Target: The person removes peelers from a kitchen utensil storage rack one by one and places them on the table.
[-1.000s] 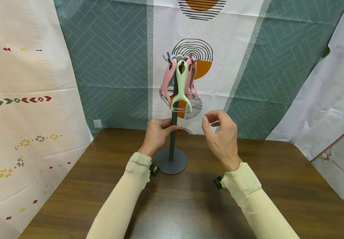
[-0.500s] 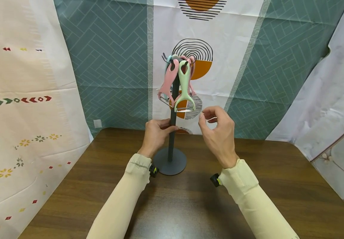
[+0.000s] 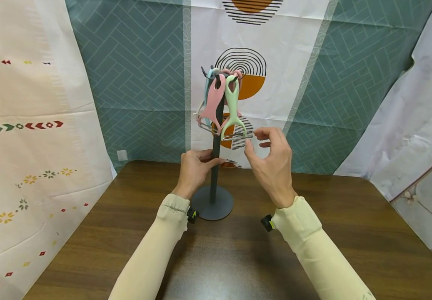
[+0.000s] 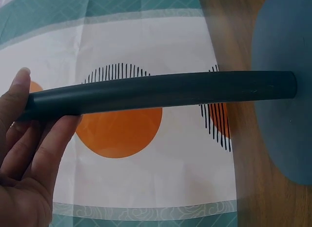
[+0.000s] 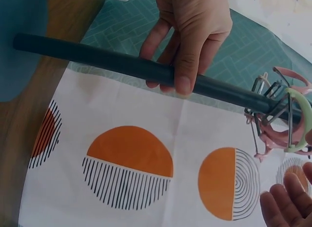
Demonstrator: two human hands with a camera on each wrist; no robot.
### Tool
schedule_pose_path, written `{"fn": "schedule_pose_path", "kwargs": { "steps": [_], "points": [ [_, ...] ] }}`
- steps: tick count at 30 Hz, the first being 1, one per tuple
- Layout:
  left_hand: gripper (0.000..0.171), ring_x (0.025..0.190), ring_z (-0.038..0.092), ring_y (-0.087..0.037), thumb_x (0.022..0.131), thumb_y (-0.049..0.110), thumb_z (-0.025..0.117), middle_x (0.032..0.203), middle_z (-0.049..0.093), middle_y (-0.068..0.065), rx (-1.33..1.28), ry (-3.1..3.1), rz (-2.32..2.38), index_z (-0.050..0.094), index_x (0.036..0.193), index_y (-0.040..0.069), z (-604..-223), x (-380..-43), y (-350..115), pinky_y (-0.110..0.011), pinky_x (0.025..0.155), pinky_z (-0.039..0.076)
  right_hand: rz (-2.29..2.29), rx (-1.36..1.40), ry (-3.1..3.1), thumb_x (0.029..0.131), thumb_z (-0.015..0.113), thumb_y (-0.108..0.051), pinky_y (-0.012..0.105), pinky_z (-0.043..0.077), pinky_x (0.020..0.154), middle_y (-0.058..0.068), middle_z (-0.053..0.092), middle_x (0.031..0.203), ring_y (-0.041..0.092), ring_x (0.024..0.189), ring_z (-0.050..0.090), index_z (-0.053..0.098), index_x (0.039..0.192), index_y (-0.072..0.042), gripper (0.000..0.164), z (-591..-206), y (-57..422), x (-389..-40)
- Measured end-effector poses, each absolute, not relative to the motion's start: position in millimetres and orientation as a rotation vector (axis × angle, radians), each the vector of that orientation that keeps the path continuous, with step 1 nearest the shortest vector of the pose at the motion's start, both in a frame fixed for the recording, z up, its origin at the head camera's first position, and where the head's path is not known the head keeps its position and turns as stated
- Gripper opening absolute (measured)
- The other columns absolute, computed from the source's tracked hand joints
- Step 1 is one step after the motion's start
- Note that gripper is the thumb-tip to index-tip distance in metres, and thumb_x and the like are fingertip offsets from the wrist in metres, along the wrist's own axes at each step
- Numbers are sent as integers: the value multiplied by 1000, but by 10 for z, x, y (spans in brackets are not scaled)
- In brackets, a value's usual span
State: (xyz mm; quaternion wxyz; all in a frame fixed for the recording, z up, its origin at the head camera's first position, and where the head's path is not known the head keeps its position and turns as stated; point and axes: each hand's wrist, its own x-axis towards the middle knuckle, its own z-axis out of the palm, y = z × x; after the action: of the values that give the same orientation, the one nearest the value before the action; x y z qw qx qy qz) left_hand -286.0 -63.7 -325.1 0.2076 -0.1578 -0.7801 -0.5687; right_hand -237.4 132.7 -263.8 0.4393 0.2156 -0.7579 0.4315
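Note:
A dark grey stand has an upright pole (image 3: 214, 166) on a round base (image 3: 221, 204). My left hand (image 3: 194, 171) holds the pole below the hanging peelers, thumb across its front; the left wrist view shows thumb and fingers around the pole (image 4: 161, 92). From the top hooks hang several Y-shaped peelers. A light green peeler (image 3: 232, 100) faces front right, beside a pink peeler (image 3: 214, 100); a light blue peeler (image 3: 207, 87) hangs behind on the left. My right hand (image 3: 272, 166) is just right of the green peeler's blade, thumb and fingers apart; whether the thumb touches it I cannot tell.
The stand is on a brown wooden table (image 3: 332, 233) before a teal and white patterned cloth (image 3: 144, 83). Pale printed cloths hang at the left and right. A bare hook (image 3: 203, 71) sticks out at the stand's upper left.
The hooks and peelers have turned, carrying the green peeler rightward and the pink one toward the front. My right hand has moved left and up, its thumb and fingers parting. My left hand stays on the pole.

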Motion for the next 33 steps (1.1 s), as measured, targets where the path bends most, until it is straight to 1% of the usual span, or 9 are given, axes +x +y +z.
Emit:
{"fn": "schedule_pose_path", "kwargs": {
  "steps": [7, 13, 15, 17, 20, 22, 24, 27, 33],
  "points": [
    [36, 87, 79, -22, 82, 22, 87, 98, 80, -13, -428, -2163, -1543, 79, 113, 4, -3228, -2836, -609, -37, 78, 64, 1069, 558, -1895, 88, 77, -19, 43, 56, 96, 17, 63, 116, 25, 112, 59, 63, 120, 1, 40, -2593, 1283, -2372],
    [32, 84, 79, -23, 82, 22, 87, 94, 80, -12, -413, -2171, -1456, 80, 108, 4, -3220, -2812, -589, -37, 75, 64, 1082, 596, -1895, 87, 80, -21, 43, 53, 104, 15, 61, 120, 23, 114, 57, 62, 125, 0, 47, -2573, 1231, -2375],
    [32, 86, 78, -23, 83, 23, 86, 95, 80, -12, -408, -2177, -1433, 80, 109, 5, -3216, -2799, -588, -38, 77, 64, 1081, 609, -1894, 86, 81, -22, 42, 52, 105, 16, 61, 121, 24, 115, 56, 62, 127, -2, 50, -2569, 1212, -2377],
    [34, 92, 78, -23, 85, 24, 85, 98, 80, -11, -424, -2179, -1436, 79, 113, 6, -3209, -2785, -587, -41, 83, 64, 1076, 623, -1890, 86, 82, -22, 42, 52, 105, 17, 60, 122, 25, 116, 56, 61, 130, -3, 53, -2563, 1193, -2378],
    [38, 101, 76, -24, 88, 22, 83, 106, 79, -12, -470, -2173, -1477, 75, 123, 8, -3190, -2767, -585, -45, 91, 61, 1059, 636, -1890, 85, 84, -23, 41, 50, 105, 17, 60, 122, 27, 117, 55, 60, 132, -2, 57, -2556, 1161, -2384],
    [42, 107, 75, -26, 89, 19, 81, 111, 78, -13, -503, -2162, -1518, 71, 129, 8, -3173, -2756, -579, -46, 95, 60, 1052, 644, -1889, 84, 84, -23, 40, 51, 105, 16, 59, 122, 28, 116, 54, 59, 133, -1, 59, -2550, 1133, -2388],
    [47, 109, 74, -26, 90, 15, 80, 115, 76, -13, -516, -2148, -1549, 68, 134, 9, -3157, -2748, -572, -44, 95, 60, 1048, 650, -1889, 83, 85, -23, 40, 51, 105, 17, 58, 123, 29, 116, 54, 58, 133, 0, 61, -2544, 1105, -2392],
    [48, 111, 73, -27, 91, 12, 78, 118, 75, -14, -527, -2142, -1567, 65, 137, 9, -3140, -2743, -565, -42, 96, 59, 1045, 656, -1893, 82, 86, -24, 37, 50, 104, 19, 56, 125, 30, 116, 53, 57, 135, -1, 64, -2534, 1065, -2393],
    [37, 109, 74, -27, 95, 12, 73, 117, 76, -16, -519, -2177, -1501, 70, 131, 8, -3140, -2750, -573, -43, 93, 61, 1037, 637, -1903, 82, 88, -25, 37, 48, 101, 20, 54, 127, 34, 116, 52, 54, 138, 1, 70, -2528, 1013, -2384]
  ]
}}
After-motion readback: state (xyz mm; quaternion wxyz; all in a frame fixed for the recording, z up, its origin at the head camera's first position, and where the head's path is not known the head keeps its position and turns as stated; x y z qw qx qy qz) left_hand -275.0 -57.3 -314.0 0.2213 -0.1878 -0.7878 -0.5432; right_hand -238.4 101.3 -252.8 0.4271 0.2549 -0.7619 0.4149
